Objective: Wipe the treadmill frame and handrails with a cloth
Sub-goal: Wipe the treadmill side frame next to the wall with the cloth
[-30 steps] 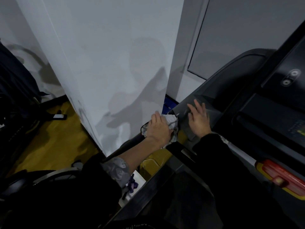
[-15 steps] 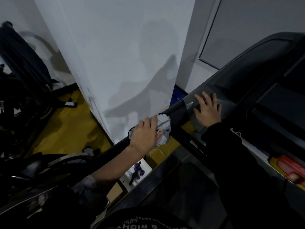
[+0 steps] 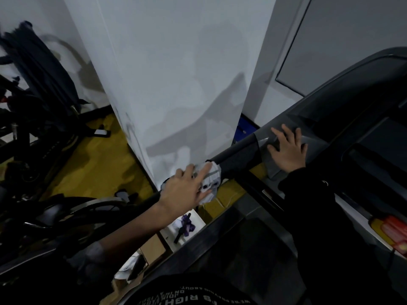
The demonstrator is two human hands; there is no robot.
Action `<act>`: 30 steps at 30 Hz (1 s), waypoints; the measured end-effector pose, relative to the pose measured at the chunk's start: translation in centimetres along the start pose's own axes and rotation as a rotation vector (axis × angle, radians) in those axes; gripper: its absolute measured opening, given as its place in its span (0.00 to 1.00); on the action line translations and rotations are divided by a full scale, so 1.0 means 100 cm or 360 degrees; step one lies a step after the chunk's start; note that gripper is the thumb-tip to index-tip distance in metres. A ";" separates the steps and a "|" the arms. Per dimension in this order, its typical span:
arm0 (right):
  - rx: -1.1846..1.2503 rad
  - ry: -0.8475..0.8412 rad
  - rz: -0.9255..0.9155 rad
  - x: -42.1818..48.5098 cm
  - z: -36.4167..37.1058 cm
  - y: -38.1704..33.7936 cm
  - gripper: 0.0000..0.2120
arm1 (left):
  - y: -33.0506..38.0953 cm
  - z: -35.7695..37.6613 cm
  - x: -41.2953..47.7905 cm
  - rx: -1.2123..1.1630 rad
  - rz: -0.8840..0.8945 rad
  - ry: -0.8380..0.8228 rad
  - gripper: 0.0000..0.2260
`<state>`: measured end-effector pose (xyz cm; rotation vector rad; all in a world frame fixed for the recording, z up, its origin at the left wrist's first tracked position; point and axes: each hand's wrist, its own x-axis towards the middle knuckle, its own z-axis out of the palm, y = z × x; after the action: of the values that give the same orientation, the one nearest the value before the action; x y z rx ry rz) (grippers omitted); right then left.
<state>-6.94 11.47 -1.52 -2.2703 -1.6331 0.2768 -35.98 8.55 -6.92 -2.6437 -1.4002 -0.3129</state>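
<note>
A dark padded treadmill handrail runs from the lower left up to the grey console frame. My left hand holds a crumpled light grey cloth against the handrail, fingers wrapped over it and one finger lying along the top. My right hand lies flat with spread fingers on the grey plastic where the handrail meets the frame. It holds nothing. A black sleeve covers my right arm.
A white pillar stands close behind the handrail. Dark exercise machines crowd the left over a yellow floor. Small boxes sit on the floor under the rail. The treadmill belt and a red safety clip lie at the right.
My left hand has slid the cloth down the handrail, away from the console. My right hand has stayed flat on the grey frame. The view has turned left.
</note>
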 end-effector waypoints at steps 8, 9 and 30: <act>-0.0185 -0.0083 -0.0158 -0.003 -0.009 -0.033 0.19 | -0.017 -0.007 -0.017 -0.0153 -0.0144 -0.0067 0.31; -0.0181 -0.0147 -0.0285 -0.007 -0.006 -0.043 0.19 | -0.013 -0.012 -0.007 -0.0229 -0.0202 -0.0126 0.32; -0.0207 -0.0111 -0.0454 -0.041 0.051 -0.093 0.18 | -0.027 -0.025 -0.013 -0.0454 -0.0296 -0.0366 0.33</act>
<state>-18.20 11.08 -2.94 -2.1001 -2.0365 0.1859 -39.27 8.47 -4.73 -2.8540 -1.8027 -0.2500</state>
